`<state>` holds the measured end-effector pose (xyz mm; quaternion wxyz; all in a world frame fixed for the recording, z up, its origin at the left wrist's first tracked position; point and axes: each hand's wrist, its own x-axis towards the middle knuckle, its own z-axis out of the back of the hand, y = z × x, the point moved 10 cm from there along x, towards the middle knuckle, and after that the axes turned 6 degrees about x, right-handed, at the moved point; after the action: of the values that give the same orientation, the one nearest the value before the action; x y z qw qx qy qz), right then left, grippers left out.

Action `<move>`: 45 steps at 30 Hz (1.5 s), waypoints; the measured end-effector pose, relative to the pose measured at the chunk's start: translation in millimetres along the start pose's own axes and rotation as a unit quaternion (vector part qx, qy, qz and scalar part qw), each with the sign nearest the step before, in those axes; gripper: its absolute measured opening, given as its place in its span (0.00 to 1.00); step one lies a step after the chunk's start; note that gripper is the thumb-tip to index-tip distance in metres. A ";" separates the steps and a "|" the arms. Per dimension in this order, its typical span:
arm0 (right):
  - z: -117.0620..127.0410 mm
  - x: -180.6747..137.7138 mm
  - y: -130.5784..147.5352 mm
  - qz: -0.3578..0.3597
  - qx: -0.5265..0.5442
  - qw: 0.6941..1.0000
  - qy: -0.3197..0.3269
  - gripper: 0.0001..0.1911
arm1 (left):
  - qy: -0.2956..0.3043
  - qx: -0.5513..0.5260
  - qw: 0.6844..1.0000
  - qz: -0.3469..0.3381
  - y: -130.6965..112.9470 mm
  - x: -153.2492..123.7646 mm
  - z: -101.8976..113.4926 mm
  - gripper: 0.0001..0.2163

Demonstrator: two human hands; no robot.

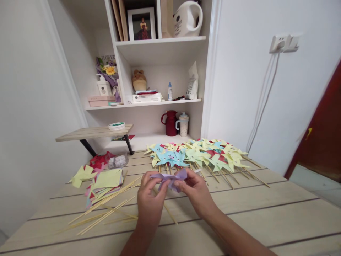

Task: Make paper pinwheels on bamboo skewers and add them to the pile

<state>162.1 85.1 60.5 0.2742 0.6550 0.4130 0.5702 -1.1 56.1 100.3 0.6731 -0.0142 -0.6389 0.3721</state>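
Over the middle of the wooden table, both my hands pinch one folded piece of purple paper. My left hand grips its left side with closed fingers. My right hand pinches its right side. A thin wooden stick lies on the table just under my hands. Behind the paper lies a spread of finished paper pinwheels on sticks, in blue, green, yellow and red.
Left of my hands lie several loose wooden sticks and a stack of coloured paper squares. A clear packet and red paper sit farther back left. White shelves with bottles, a red jug and a small side table stand behind.
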 end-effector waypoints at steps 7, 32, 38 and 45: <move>-1.0 0.5 6.1 0.012 0.012 1.000 -0.011 0.11 | -0.020 0.042 0.997 -0.053 -11.7 -1.2 4.7 0.04; -8.4 -20.1 53.7 0.216 -0.142 0.966 0.023 0.04 | -0.026 0.155 0.939 -0.307 -72.8 -19.6 10.0 0.09; -0.7 -14.9 41.3 0.185 -0.114 0.976 0.019 0.03 | -0.019 0.120 0.965 -0.232 -60.6 -16.6 5.5 0.10; 15.4 -3.2 13.0 0.088 -0.081 0.993 0.011 0.02 | 0.021 0.088 0.988 -0.122 -32.5 -18.2 3.3 0.09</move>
<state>180.0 77.5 66.6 0.2705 0.6581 0.3097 0.6307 13.4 21.6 101.5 0.7254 0.1152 -0.5866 0.3414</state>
